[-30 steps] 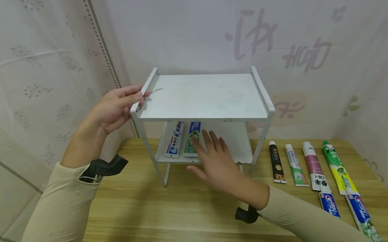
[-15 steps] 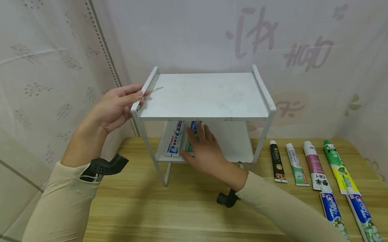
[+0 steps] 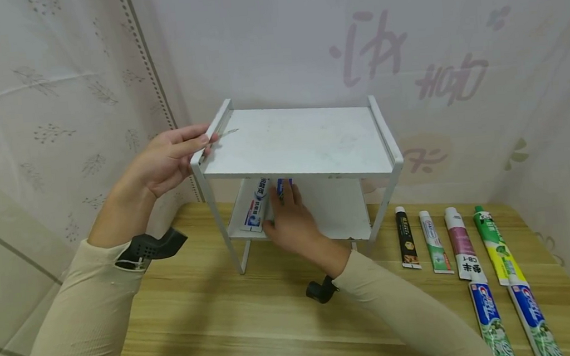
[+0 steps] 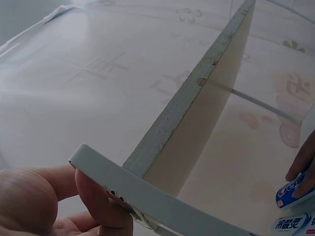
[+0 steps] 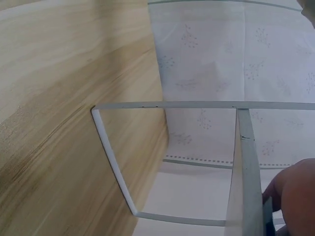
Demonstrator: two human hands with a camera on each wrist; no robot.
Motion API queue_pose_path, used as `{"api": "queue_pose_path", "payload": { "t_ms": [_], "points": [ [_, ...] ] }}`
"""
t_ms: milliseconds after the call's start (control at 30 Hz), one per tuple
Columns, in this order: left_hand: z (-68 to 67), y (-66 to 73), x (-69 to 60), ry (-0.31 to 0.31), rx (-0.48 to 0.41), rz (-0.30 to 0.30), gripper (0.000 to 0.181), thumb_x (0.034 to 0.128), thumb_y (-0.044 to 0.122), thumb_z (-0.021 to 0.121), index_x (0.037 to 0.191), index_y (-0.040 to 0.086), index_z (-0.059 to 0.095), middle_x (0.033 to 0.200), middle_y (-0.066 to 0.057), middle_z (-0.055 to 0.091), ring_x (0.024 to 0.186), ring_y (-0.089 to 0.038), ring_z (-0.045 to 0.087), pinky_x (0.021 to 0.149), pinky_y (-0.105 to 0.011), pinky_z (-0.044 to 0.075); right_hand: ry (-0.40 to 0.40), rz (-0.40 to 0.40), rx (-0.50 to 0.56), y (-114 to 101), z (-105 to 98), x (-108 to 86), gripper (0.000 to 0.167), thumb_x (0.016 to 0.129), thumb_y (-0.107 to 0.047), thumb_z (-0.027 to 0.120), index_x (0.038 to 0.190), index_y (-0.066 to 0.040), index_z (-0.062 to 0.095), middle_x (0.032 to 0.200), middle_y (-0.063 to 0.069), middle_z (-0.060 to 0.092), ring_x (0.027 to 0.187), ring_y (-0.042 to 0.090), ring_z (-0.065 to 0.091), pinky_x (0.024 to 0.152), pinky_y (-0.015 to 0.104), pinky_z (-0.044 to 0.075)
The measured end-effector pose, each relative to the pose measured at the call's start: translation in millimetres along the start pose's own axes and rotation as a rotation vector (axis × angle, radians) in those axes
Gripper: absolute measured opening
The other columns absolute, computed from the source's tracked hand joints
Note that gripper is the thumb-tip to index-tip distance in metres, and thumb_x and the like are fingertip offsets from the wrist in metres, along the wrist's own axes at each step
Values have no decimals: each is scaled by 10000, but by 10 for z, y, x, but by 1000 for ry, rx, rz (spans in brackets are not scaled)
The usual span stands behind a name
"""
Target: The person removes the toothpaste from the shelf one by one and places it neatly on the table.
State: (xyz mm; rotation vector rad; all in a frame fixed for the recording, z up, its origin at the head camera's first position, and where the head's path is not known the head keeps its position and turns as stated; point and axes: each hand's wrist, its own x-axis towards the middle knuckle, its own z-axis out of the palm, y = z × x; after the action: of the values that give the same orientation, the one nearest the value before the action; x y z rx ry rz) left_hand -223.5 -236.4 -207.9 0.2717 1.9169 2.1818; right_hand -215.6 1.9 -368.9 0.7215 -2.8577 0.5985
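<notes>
A small white two-tier shelf rack point(image 3: 292, 144) stands on the table. My left hand point(image 3: 170, 156) grips the rail at its upper left end; in the left wrist view, fingers point(image 4: 101, 204) curl under that rail. On the lower tier my right hand point(image 3: 293, 222) holds a blue and green Crest toothpaste tube point(image 3: 284, 187), mostly hidden under the fingers. The left wrist view shows the tube's blue end point(image 4: 288, 196) between fingers. Just left of it lies a white and blue toothpaste tube point(image 3: 256, 208), apart from the left hand.
Right of the rack lie several tubes: a black one point(image 3: 407, 238), a white and green one point(image 3: 436, 244), a pink and white one point(image 3: 462, 245), a green and yellow one point(image 3: 496, 245). Two Crest tubes point(image 3: 489, 313) lie nearer. A patterned curtain point(image 3: 274, 44) hangs behind the wooden table point(image 3: 216, 328).
My right hand has moved left and deeper over the lower tier, from hovering with spread fingers onto the Crest tube. The left hand has stayed on the rail.
</notes>
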Motion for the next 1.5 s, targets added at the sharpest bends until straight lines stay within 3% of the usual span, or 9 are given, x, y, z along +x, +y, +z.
{"api": "queue_pose_path", "payload": {
  "t_ms": [233, 633, 1000, 1133, 1233, 1500],
  "points": [
    [-6, -3, -8, 4, 5, 1, 649, 1054, 66, 539, 1587, -62, 190, 1164, -29, 679, 916, -56, 666, 818, -171, 559, 28, 27, -18, -28, 58, 42, 727, 968, -193, 592, 1551, 102, 272, 1609, 371, 114, 1462, 557, 182, 1118, 568, 370],
    [2, 2, 10, 8, 4, -8, 652, 1052, 68, 547, 1589, -54, 197, 1174, -21, 676, 923, -57, 666, 824, -179, 560, 126, -7, -127, -40, 130, 40, 607, 1003, -127, 568, 1493, 155, 344, 1562, 376, 267, 1402, 565, 319, 1113, 554, 380],
    [-9, 1, -7, -25, -21, 5, 666, 1054, 44, 532, 1589, -71, 153, 1178, -48, 665, 931, -67, 662, 818, -174, 561, 171, -25, -75, -12, 147, 31, 564, 970, -40, 573, 1469, 155, 394, 1558, 354, 305, 1401, 553, 339, 1095, 558, 398],
    [-20, 0, -3, -47, -63, 0, 694, 1044, 30, 548, 1591, -70, 134, 1175, -60, 669, 936, -78, 665, 816, -184, 566, 205, -48, -91, 1, 151, 17, 537, 953, -21, 581, 1436, 163, 438, 1536, 357, 344, 1388, 547, 370, 1093, 545, 408],
    [-15, 0, 1, -36, -46, 3, 678, 1047, 34, 542, 1589, -71, 148, 1175, -55, 669, 937, -74, 664, 817, -179, 564, 226, -59, -105, -2, 141, 2, 520, 939, -8, 591, 1415, 162, 470, 1517, 358, 373, 1373, 548, 392, 1084, 542, 418],
    [-27, 4, -8, -57, -85, -5, 707, 1044, 19, 544, 1596, -63, 111, 1160, -58, 683, 917, -76, 670, 805, -180, 567, 234, -54, -109, -13, 77, -54, 508, 922, -6, 598, 1400, 139, 509, 1527, 336, 380, 1380, 525, 398, 1069, 523, 438]
  ]
}}
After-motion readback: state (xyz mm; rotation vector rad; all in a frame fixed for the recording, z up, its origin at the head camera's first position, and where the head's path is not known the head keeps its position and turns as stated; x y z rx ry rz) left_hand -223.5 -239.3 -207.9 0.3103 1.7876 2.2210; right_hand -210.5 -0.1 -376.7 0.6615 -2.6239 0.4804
